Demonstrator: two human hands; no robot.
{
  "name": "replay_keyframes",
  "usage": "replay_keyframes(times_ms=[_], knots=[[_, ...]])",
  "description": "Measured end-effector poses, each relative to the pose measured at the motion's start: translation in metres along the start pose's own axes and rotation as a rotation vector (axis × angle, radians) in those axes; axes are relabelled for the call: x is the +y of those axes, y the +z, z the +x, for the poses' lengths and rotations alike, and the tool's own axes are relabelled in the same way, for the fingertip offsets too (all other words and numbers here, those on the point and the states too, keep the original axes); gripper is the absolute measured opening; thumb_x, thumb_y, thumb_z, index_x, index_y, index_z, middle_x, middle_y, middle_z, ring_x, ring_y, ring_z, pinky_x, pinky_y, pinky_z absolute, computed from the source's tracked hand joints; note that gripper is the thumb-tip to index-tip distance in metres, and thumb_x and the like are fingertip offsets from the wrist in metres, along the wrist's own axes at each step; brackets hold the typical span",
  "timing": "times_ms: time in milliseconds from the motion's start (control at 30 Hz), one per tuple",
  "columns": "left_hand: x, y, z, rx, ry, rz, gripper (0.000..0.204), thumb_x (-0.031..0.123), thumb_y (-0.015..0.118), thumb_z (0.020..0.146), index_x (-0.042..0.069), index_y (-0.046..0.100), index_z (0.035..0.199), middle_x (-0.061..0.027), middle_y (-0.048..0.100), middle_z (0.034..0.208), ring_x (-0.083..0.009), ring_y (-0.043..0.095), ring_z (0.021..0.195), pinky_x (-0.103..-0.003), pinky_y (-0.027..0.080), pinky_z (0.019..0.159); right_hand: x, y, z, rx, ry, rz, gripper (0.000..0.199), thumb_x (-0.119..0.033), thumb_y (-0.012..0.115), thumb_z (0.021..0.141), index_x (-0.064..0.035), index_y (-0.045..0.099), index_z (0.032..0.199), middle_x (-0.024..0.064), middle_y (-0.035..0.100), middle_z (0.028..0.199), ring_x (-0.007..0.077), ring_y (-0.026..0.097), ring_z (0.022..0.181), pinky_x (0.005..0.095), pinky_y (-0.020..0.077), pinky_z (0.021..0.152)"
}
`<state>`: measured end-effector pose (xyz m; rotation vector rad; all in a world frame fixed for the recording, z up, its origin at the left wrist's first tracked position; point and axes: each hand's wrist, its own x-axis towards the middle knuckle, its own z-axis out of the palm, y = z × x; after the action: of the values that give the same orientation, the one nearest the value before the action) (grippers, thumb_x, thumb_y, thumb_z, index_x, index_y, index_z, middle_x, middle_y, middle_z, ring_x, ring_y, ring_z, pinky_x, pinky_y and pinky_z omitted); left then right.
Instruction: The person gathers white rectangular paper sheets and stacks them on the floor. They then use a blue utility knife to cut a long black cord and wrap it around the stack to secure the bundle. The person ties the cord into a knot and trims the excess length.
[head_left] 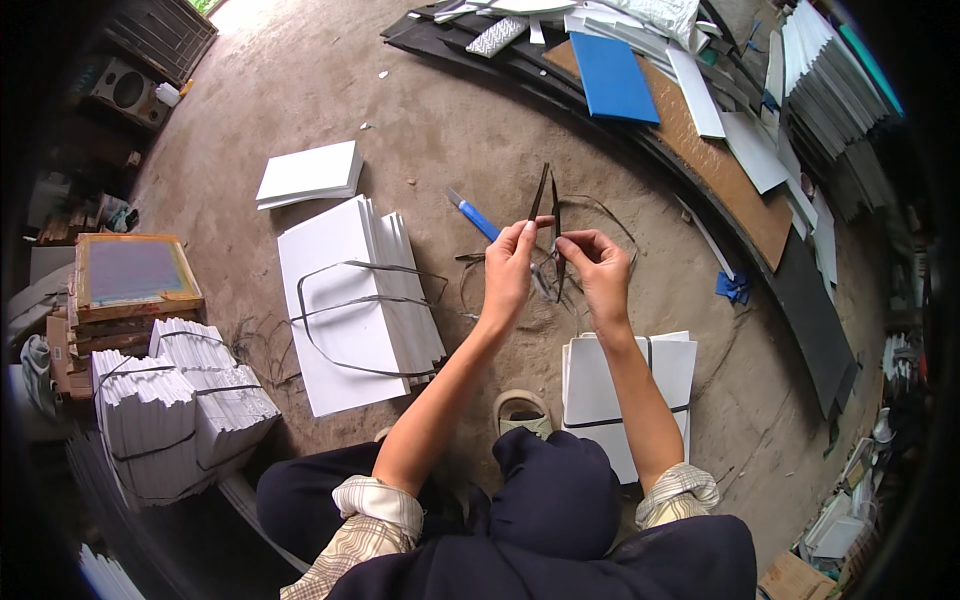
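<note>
Both hands are raised over the floor in front of me, pinching a dark plastic strap (540, 197). My left hand (508, 272) has one length between thumb and fingers. Close beside it, my right hand (600, 268) grips another length that hangs down below the fingers. Whether the two lengths are one piece I cannot tell. A blue-handled knife (477, 217) lies just beyond the left hand, its blade pointing away. To the left rests a stack of white sheets (345, 315) with dark strapping looped loosely over it. Another white stack (627, 380), with straps crossing it, is below my right forearm.
A smaller white stack (310, 175) lies farther left. Strapped white bundles (185, 405) stand at the near left by a wooden frame (137, 270). Black boards (800, 320), a brown board (715, 165) and a blue sheet (613, 78) line the right side. My sandal (522, 410) is between the stacks.
</note>
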<state>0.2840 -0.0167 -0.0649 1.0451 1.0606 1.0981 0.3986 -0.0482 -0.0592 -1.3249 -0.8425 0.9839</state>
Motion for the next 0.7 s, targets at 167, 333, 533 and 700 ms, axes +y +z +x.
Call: replay_keyframes(times_ms=[167,333,533,700], knots=[[0.003,0.006,-0.010,-0.006,0.014,-0.037,0.028,0.026,0.048,0.091,0.006,0.063,0.103,0.0114,0.035,0.057,0.0007,0.026,0.051,-0.017,0.021,0.044,0.002,0.006,-0.011,0.007,-0.031,0.009,0.008,-0.007,0.065,0.078,-0.0005,0.064,0.081,0.0019,0.063,0.073,0.0058,0.056,0.068,0.0199,0.0442,0.062],[0.005,0.009,-0.015,-0.015,0.000,-0.044,0.026,0.027,0.052,0.089,0.006,0.065,0.096,0.0105,0.042,0.060,0.0001,0.029,0.052,-0.018,0.023,0.046,0.001,0.004,-0.016,-0.051,-0.048,-0.064,0.009,-0.007,0.063,0.079,-0.0008,0.062,0.086,0.0041,0.063,0.079,0.0075,0.057,0.069,0.0221,0.0453,0.062],[0.032,-0.025,0.008,-0.291,-0.063,0.228,0.027,0.029,0.053,0.088,0.005,0.065,0.090,0.0077,0.049,0.066,-0.0010,0.034,0.056,-0.018,0.026,0.049,-0.058,-0.010,0.010,0.039,-0.845,-0.868,0.023,-0.009,0.059,0.079,-0.0085,0.057,0.101,0.0039,0.057,0.099,0.0193,0.051,0.095,0.0323,0.0391,0.086],[0.073,-0.039,0.015,-0.524,0.064,0.518,0.033,0.033,0.050,0.090,0.003,0.062,0.096,0.0046,0.050,0.072,-0.0043,0.042,0.060,-0.018,0.033,0.053,-0.082,-0.016,0.040,-0.343,-1.294,-1.276,0.021,-0.010,0.060,0.076,-0.0106,0.057,0.097,0.0014,0.057,0.087,0.0148,0.048,0.097,0.0345,0.0321,0.092]])
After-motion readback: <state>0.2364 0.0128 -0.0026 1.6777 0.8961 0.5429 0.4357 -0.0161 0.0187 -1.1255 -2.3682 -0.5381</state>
